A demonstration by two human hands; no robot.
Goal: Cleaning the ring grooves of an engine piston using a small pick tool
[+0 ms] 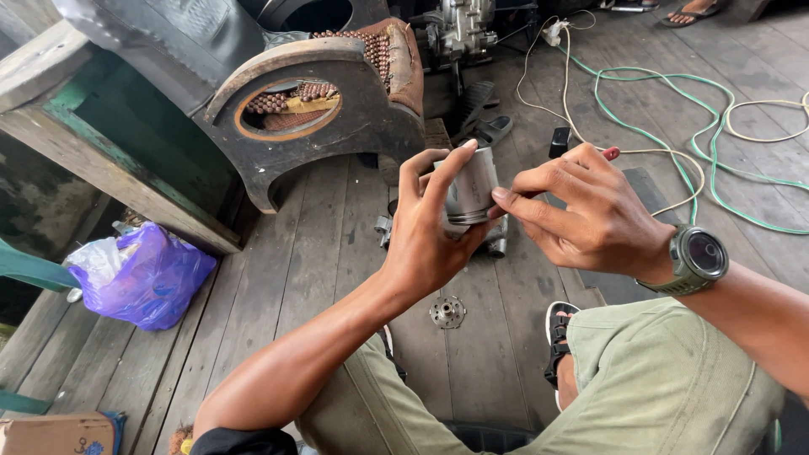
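Note:
My left hand (430,232) grips a silver metal piston (472,187), fingers wrapped over its top and side. Beside it, my right hand (581,211) touches the piston's right side with thumb and forefinger, and a small red-tipped tool (610,153) pokes out above its knuckles. A green-grey watch (698,257) sits on my right wrist. Both hands hover above a wooden plank floor (295,278), over my knees in olive trousers.
A round metal gear-like part (447,312) and a metal engine piece (495,240) lie on the floor below the hands. A purple plastic bag (152,278) sits left, a dark wooden speaker-like box (337,109) behind. Green and white cables (674,93) coil at right.

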